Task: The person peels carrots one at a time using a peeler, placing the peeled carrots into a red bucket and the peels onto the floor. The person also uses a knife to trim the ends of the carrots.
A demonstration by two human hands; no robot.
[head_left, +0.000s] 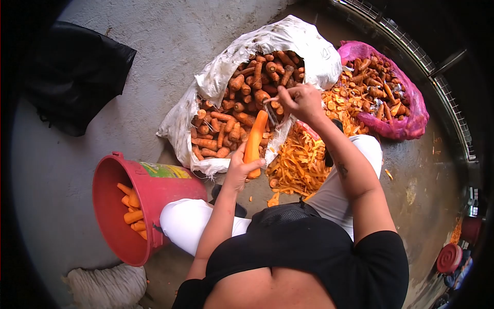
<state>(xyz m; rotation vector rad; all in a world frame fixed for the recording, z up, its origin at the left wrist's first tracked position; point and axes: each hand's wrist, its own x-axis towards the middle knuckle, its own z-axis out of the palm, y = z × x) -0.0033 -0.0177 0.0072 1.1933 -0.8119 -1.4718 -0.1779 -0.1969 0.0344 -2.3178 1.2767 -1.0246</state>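
My left hand (239, 167) is wrapped round the lower end of a peeled carrot (256, 138), which points up and away from me. Fingers closed, my right hand (301, 101) grips a peeler (272, 114) just beyond the carrot's upper tip. Behind both hands a torn white sack (221, 77) lies open, full of unpeeled carrots (242, 90). A heap of orange peelings (296, 165) covers the floor to the right of the carrot. On my left a red bucket (170, 180) leans toward the left, with several peeled carrots (134, 206) inside.
A pink mesh sack (414, 121) holding carrot pieces stands at the back right, with cut carrot ends (342, 105) beside it. A black cloth or bag (82, 77) is at the far left. A pale sack (108, 286) lies near the bucket. A red lid (449, 258) shows at lower right.
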